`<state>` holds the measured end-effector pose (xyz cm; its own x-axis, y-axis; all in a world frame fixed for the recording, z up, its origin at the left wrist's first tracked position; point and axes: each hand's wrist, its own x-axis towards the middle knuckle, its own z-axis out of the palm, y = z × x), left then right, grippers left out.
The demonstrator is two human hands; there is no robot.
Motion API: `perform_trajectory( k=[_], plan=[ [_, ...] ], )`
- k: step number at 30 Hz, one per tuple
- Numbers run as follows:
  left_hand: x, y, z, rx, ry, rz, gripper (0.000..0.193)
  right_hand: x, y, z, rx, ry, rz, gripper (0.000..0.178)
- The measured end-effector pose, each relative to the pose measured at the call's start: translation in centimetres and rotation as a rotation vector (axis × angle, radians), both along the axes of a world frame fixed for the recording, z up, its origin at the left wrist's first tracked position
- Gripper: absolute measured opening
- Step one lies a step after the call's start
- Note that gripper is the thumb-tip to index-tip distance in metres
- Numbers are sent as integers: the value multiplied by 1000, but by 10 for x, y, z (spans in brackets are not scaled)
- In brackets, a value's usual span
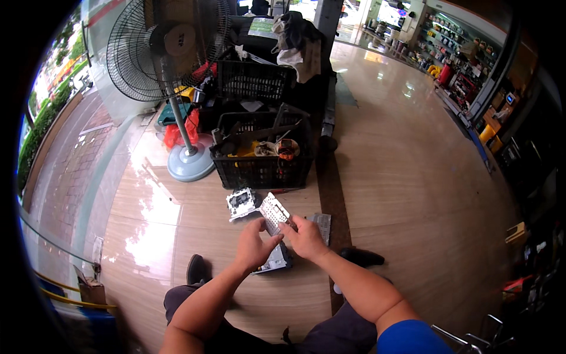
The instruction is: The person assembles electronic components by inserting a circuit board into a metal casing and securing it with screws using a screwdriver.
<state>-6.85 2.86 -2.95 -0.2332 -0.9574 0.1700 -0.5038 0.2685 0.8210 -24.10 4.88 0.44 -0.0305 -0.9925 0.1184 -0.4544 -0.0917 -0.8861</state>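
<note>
Between my two hands I hold a perforated metal plate (274, 212), light in colour and tilted up. My left hand (254, 243) grips its near left edge, fingers curled. On the right edge, my right hand (305, 237) pinches the plate with thumb and fingers. Below my hands lies an opened metal device housing (276, 259), partly hidden by them. A white frame with dark parts (241, 204) rests on the floor just beyond my left hand. Past my right hand, a grey perforated panel (322, 226) lies flat on the floor.
A black crate (262, 168) full of tools stands ahead, with another crate (253, 82) behind it. To its left is a pedestal fan (190, 159) beside a red plastic bag (191, 127). My shoes (198, 270) flank the parts. Stocked shelves (454, 41) line the far right.
</note>
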Motion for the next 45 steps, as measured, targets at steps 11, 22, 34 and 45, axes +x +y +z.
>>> perform_trajectory(
  k=[11, 22, 34, 45],
  plan=[
    [21, -5, 11, -180, -230, -102, 66, -13, -13, 10, 34, 52, 0, 25],
    [5, 6, 20, -298, -332, -288, 78, -14, -7, 0, 8, 174, 217, 27],
    [11, -6, 0, 39, 116, -69, 72, -15, 5, 34, 26, 175, 87, 35],
    [1, 1, 23, 358, 639, -71, 87, -12, 1, 4, -59, 377, 207, 19]
  ],
)
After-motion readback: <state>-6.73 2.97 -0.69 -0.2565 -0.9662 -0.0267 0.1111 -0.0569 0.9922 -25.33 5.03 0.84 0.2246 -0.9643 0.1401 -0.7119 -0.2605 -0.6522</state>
